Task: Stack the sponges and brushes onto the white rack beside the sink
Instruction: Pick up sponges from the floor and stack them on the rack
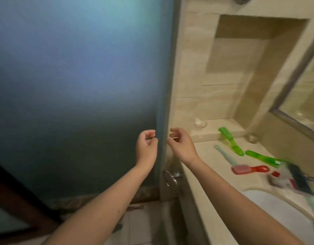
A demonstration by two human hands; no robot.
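Note:
Several brushes lie on the beige counter (211,156) at the right. They include a green brush (231,141) near the wall ledge, a second green brush (264,157), a pale teal brush (225,155), a red brush with a pink head (248,169) and a black-headed brush (298,176). My left hand (146,145) and my right hand (181,144) hover side by side left of the counter, in front of a frosted glass door. Their fingers are loosely curled and hold nothing. No white rack and no sponge is in view.
The frosted blue door (78,85) fills the left half. A white sink basin (276,209) sits at the lower right, with a red and white item (278,180) beside it. A tiled wall niche (241,68) and a mirror (304,96) are above the counter. A metal door handle (170,178) is below my right wrist.

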